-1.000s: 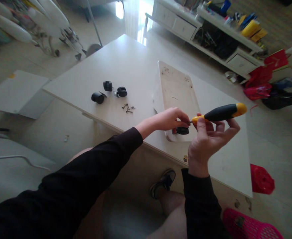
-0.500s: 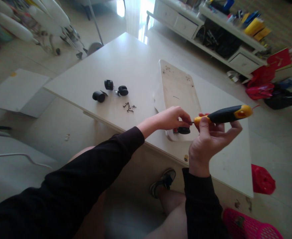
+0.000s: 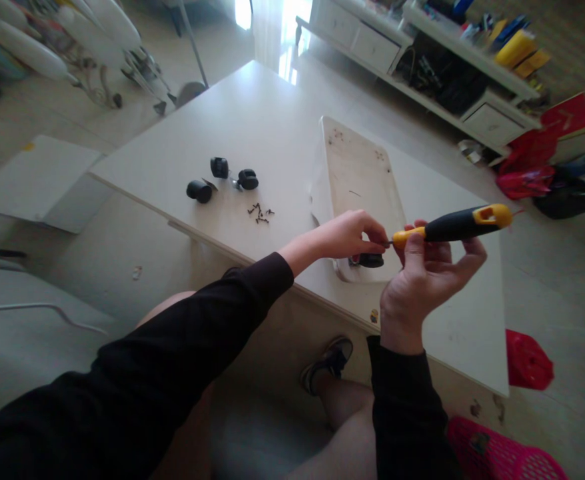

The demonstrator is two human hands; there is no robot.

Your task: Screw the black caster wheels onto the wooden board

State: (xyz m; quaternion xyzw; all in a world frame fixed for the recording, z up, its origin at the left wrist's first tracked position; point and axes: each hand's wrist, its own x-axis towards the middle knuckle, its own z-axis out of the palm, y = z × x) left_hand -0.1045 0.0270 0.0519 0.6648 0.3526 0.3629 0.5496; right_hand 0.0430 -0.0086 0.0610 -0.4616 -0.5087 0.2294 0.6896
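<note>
In my right hand is a yellow and black screwdriver, held nearly level with its shaft pointing left. The fingers of my left hand are pinched together at the screwdriver's tip; any screw there is too small to make out. Just below those fingers a black caster wheel sits at the near corner of an upturned white plastic bin or lid. Three loose black casters, one of them a caster with a metal stem, lie to the left on the table. Several dark screws are scattered beside them.
The white table carries everything, its near edge just before my legs. A pink basket stands on the floor at lower right, near a red plastic item. Beyond the table is a white cabinet. A white box stands left.
The view has shifted slightly. Both hands keep their hold around the screwdriver and its tip, and the handle's rear end is tilted a little higher. The casters and screws lie as before.
</note>
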